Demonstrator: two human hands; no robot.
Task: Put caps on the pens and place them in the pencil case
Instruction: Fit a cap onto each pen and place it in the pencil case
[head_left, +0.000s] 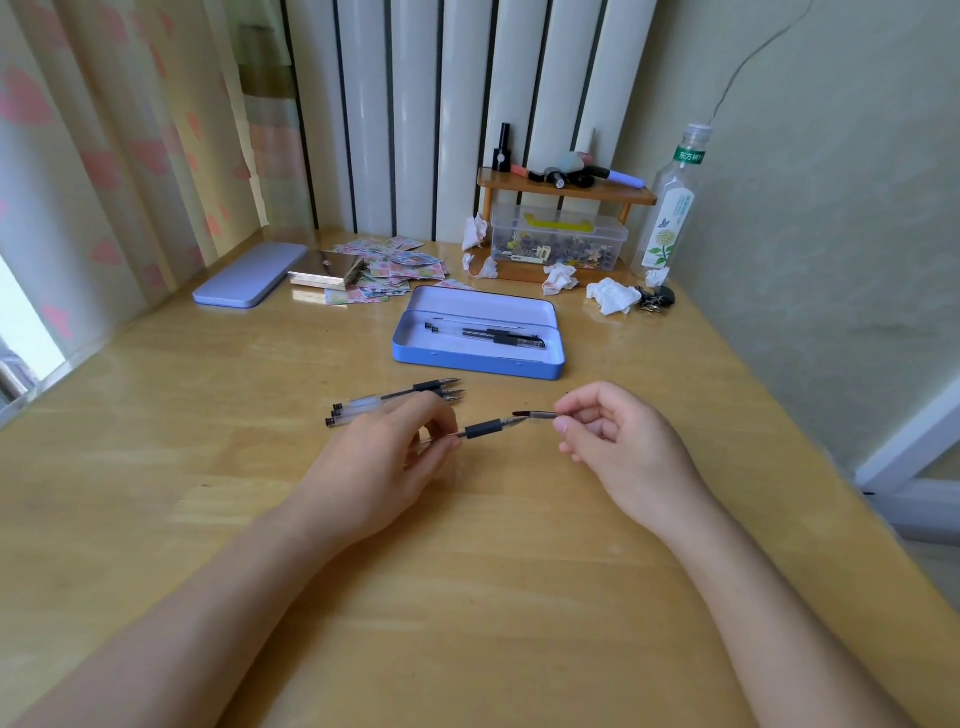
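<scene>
Desk (467, 597): wooden, holds all things.
Case (478, 358): blue tin, open, two capped pens (488, 335) lie inside.
Lid (252, 274): far left, apart from case.
Left hand (379, 467): pinches one pen (480, 430), tip to the right.
Right hand (618, 447): pinches cap (535, 414), just beside the tip.
Loose pens (400, 399): three, uncapped, behind left hand.

place: home bedroom or study corner | evidence: wooden desk (467, 597), heart-print curtain (104, 156), white radiator (467, 104), stickers (395, 265), crumpled tissues (613, 296), small cosmetics shelf (566, 189)
</scene>
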